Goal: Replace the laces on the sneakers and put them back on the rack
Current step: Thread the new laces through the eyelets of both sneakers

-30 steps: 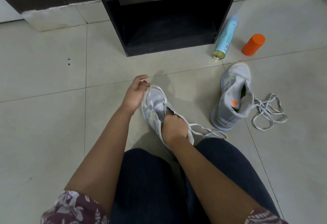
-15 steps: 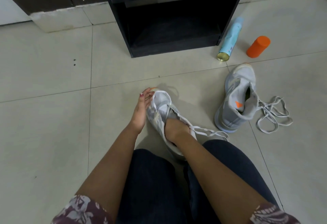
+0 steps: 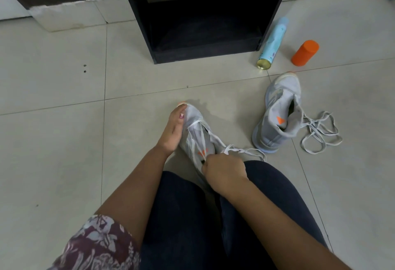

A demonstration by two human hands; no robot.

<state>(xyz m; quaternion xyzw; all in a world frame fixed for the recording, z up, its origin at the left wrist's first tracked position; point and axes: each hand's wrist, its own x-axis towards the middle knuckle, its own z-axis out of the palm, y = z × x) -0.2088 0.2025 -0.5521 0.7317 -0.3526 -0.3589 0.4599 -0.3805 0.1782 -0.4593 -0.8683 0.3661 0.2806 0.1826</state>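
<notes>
A grey sneaker [image 3: 195, 128] lies on the tiled floor in front of my knees, toe pointing away. My left hand [image 3: 173, 130] holds its toe end from the left, thumb on the upper. My right hand [image 3: 223, 170] is curled at the sneaker's opening and pinches its white lace [image 3: 235, 149], which trails to the right. A second grey sneaker [image 3: 277, 116] stands to the right, its loose lace [image 3: 320, 135] in a tangle beside it. The black rack [image 3: 203, 13] stands on the floor beyond both shoes.
A light blue spray can [image 3: 272, 44] lies on the floor by the rack's right side. An orange cylinder [image 3: 304, 53] lies further right. My dark trouser legs [image 3: 192, 216] fill the lower middle. A dark cabinet and pale plinth [image 3: 70, 15] are at the upper left.
My right hand has come out of the sneaker's opening toward me, pulling the lace taut. My left hand has settled flatter along the toe. The view has shifted slightly.
</notes>
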